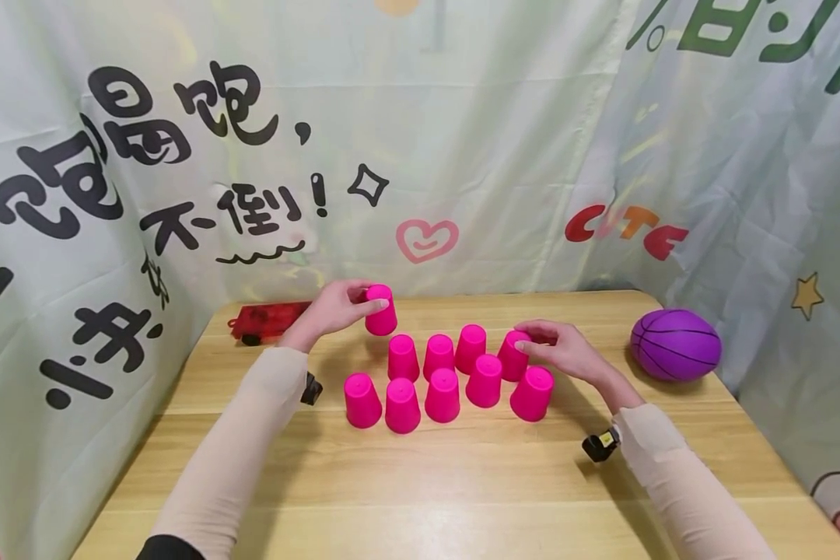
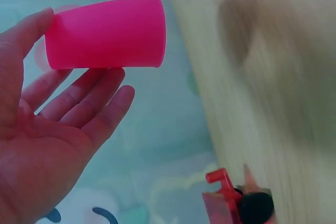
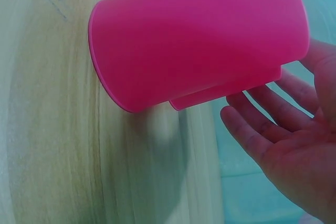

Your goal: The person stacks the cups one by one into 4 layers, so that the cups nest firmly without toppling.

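My left hand [image 1: 339, 305] pinches a pink plastic cup [image 1: 381, 309] near its top, thumb on one side and fingers on the other. The cup is bottom-up, raised above the back of the table. At the right end of the back row, my right hand [image 1: 563, 348] holds another upside-down pink cup [image 1: 514, 358] between thumb and fingers. In the right wrist view, a nearer cup [image 3: 199, 40] partly hides it; I cannot tell whether it touches the table. Several more bottom-up cups stand in two loose rows, among them a front-left cup [image 1: 362, 402] and a back-row cup [image 1: 403, 358].
A red toy vehicle [image 1: 269, 321] with black wheels lies at the table's back left, beside my left wrist. On the right edge sits a purple basketball [image 1: 675, 344]. A printed cloth [image 1: 476, 155] hangs behind the wooden table [image 1: 420, 498].
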Motion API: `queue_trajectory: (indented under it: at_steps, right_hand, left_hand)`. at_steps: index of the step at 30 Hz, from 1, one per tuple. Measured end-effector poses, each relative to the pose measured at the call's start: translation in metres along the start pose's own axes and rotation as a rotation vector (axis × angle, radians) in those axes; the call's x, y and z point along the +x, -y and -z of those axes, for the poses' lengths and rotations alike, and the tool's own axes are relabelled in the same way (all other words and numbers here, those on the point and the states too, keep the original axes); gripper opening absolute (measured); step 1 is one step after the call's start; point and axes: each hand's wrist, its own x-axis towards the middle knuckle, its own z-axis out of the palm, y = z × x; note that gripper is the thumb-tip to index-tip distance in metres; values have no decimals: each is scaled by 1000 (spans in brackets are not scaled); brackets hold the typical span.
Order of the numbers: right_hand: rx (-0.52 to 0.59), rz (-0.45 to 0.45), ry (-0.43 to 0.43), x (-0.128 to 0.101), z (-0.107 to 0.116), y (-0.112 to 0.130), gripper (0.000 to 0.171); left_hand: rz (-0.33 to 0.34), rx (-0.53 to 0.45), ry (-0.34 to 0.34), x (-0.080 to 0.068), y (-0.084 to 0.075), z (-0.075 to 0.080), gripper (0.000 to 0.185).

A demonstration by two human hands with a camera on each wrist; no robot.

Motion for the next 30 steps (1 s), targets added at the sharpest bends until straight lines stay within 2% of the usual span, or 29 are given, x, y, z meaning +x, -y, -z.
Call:
queue_trajectory:
  at_steps: [9, 17, 23, 30]
  right_hand:
    - [10, -5, -1, -1, 1, 0, 53]
    - [21, -17, 4, -1, 1, 0, 54]
    - [20, -15, 3, -1, 0, -1, 53]
    - [33, 2, 4, 0, 0, -1, 51]
  left_hand:
    - [-8, 8, 20, 31, -14, -14, 46]
    - [81, 11, 41, 55, -25, -22, 53]
    - [107, 0, 55, 67, -28, -30, 50]
    - [112, 0, 74, 74, -24, -41, 49]
